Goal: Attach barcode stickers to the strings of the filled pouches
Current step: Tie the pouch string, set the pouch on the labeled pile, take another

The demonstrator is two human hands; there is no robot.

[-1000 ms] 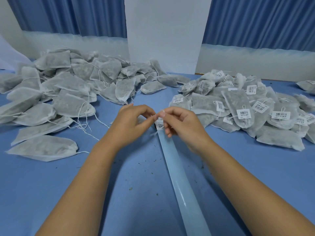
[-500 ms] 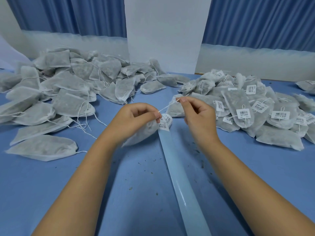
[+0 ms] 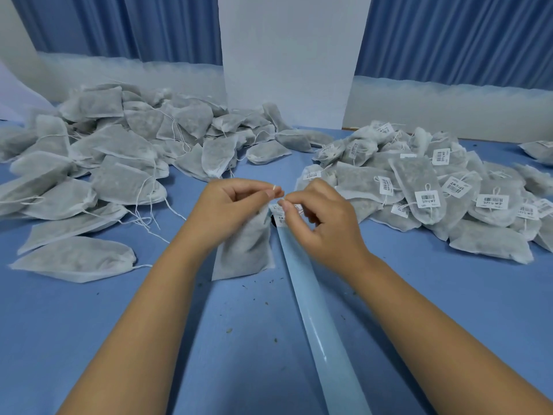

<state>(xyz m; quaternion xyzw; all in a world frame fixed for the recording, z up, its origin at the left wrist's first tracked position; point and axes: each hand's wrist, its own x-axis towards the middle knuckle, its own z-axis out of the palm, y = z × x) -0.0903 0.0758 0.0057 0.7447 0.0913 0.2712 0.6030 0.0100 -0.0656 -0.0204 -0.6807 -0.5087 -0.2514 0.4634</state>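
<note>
White mesh pouch (image 3: 244, 250) hangs over the blue bench (image 3: 89, 339).
Left hand (image 3: 230, 211) pinches its string (image 3: 274, 187); right hand (image 3: 323, 223) pinches a barcode sticker (image 3: 280, 215).

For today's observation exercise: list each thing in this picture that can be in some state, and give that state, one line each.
Left hand: pinching the string end, pouch hanging beneath.
Right hand: fingertips pinched at a sticker.
Held pouch: filled, lifted, lower edge near the table.
Left pile: filled pouches, strings bare, no stickers.
Right pile: filled pouches, barcode stickers on.
Backing strip: lying flat, near part bare, stickers at its far end.
</note>
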